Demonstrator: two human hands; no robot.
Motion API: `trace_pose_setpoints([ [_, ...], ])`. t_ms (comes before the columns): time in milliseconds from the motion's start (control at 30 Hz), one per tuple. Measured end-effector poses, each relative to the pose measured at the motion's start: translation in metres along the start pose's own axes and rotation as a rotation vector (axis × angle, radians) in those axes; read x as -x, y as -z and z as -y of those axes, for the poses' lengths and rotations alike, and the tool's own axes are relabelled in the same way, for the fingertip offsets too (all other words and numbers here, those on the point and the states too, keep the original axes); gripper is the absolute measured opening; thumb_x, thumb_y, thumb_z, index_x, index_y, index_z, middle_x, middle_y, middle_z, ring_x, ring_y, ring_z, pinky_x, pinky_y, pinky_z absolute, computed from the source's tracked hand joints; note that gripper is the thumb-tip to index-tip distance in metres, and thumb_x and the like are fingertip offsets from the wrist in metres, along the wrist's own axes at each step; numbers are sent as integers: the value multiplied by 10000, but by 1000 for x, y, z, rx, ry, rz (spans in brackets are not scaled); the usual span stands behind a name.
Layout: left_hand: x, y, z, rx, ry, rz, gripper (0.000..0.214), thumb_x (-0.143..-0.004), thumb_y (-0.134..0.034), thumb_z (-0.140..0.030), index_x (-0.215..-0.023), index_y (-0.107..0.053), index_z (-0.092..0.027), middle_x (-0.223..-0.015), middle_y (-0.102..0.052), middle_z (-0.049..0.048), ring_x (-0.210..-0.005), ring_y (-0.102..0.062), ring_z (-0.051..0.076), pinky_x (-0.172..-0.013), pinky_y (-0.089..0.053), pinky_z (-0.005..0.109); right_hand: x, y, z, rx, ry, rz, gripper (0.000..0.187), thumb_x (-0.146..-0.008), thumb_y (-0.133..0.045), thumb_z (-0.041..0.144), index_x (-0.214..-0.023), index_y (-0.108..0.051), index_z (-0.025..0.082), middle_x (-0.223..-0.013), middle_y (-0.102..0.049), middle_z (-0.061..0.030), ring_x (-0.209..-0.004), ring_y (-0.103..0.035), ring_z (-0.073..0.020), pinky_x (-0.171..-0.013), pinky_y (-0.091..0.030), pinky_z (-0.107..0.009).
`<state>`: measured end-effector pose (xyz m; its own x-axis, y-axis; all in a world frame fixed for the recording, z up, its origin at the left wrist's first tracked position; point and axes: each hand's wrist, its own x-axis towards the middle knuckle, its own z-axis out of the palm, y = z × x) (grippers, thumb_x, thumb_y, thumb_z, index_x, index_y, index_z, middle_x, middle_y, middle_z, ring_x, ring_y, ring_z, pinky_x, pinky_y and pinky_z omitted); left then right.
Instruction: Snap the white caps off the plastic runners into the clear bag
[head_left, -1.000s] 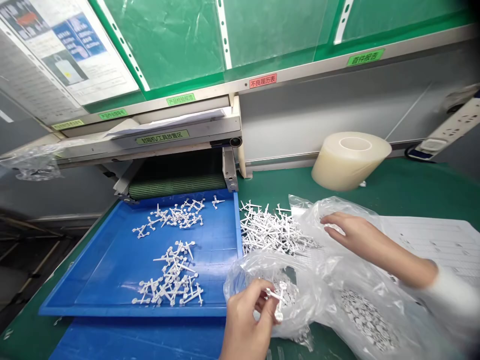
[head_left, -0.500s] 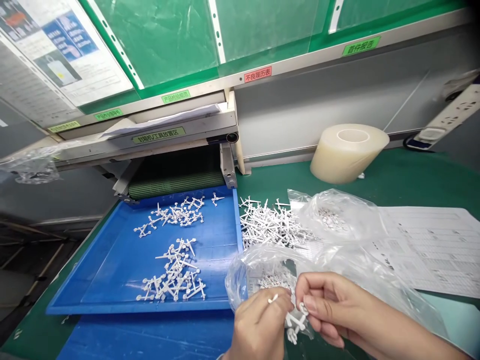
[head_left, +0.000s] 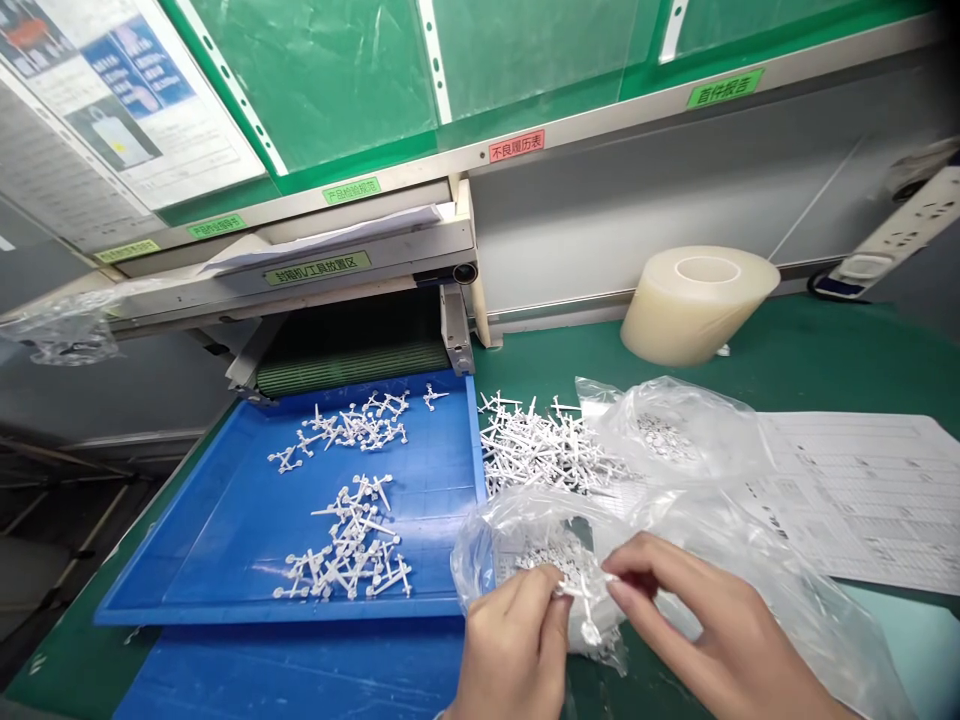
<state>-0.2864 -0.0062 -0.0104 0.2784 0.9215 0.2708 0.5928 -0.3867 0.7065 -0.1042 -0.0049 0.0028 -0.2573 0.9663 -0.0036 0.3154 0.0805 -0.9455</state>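
Observation:
Between my hands, over the bag, is a small white plastic branched part (head_left: 587, 612) with a round end hanging down. The thumb and fingers of my left hand (head_left: 514, 640) pinch its left end. My right hand (head_left: 701, 620) is closed at the part's right side, with a bit of white at the pinched fingertips; whether this is a separate piece I cannot tell. Just behind the hands, an open clear plastic bag (head_left: 480, 530) holds many tiny pieces. A heap of white plastic sticks (head_left: 540, 445) lies behind it.
To the left, a blue tray (head_left: 232, 520) carries two groups of white branched parts (head_left: 352, 545). A dark green conveyor belt (head_left: 352, 365) ends above its back edge. A second clear bag (head_left: 720, 440), printed sheets (head_left: 862, 490) and a big tape roll (head_left: 690, 310) stand at right.
My left hand has turned, so the white part now shows at its fingertips. The right hand has shifted slightly up and right, its fingers more extended. The tray and heap are unchanged.

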Motion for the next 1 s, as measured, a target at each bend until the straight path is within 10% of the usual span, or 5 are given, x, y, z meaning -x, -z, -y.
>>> trace_pose_setpoints([
  [200,-1,-2,3,-174,-99,-111,188,-919,-411,-125,-926,-590,-183,-631,-615,7,-532,-605,145,-527,-465,223,-5,-21,-7,-784,-421,390,425,-815,-562,609,-839,-481,193,-735,-532,15,-438,-385,-43,-367,-344,-149],
  [300,-2,-3,3,-147,-54,-74,156,-904,-447,-138,-902,-597,-185,-639,-627,9,-541,-620,149,-533,-482,224,-3,-30,-3,-667,-412,361,481,-803,-535,668,-798,-484,189,-625,-452,65,-391,-246,-25,-359,-225,-157],
  [467,-4,-1,2,214,182,65,130,-850,-500,-95,-825,-585,-191,-595,-612,-34,-439,-610,104,-460,-485,171,3,-34,3,-133,-118,10,375,-942,-415,470,-713,-536,199,-683,-533,5,-634,-487,-149,-601,-346,-255],
  [833,5,-4,6,-364,-369,-309,269,-889,-501,-48,-1104,-625,-153,-1084,-692,147,-984,-677,189,-821,-549,223,-8,-25,10,-851,-692,217,404,-801,-583,518,-611,-431,195,-461,-338,104,-407,-68,-44,-394,-50,-202],
  [1000,-25,2,25,-388,-362,-251,314,-893,-429,-5,-1145,-585,-109,-1033,-691,158,-970,-671,200,-814,-556,274,-6,-28,10,-301,-327,68,355,-869,-501,439,-614,-420,205,-526,-351,63,-462,-275,-90,-447,-202,-231],
])
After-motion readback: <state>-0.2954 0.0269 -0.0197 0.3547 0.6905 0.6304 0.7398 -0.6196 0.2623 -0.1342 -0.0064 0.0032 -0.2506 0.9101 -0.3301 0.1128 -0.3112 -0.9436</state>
